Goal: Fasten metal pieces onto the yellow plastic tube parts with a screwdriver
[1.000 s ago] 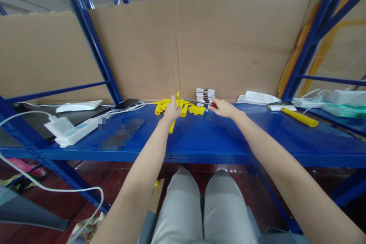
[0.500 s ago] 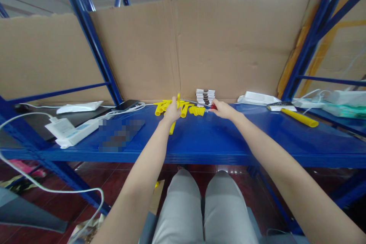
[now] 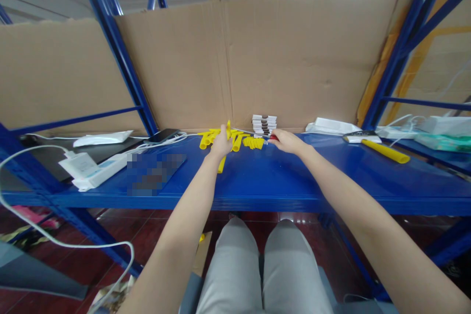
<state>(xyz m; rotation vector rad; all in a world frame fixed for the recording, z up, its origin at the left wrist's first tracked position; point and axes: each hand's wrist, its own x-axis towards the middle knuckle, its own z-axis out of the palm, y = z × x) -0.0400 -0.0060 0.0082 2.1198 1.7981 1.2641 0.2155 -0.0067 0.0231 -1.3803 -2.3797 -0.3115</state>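
Grip L [image 3: 221, 144] tight round yel. tube [image 3: 228, 125], grip R [image 3: 287, 140] round red-handled tool [image 3: 273, 137]

The blue shelf [image 3: 268, 176] over there has a smooth, glossy top. Yellow tubes [image 3: 237, 143] lie on both sides of the left hand [image 3: 222, 144]; short yellow pieces [image 3: 253, 143] lie between it and the right hand [image 3: 287, 141]. A white power strip [image 3: 110, 166] lies well left of the left hand, a long yellow tube [image 3: 386, 151] well right of the right hand.
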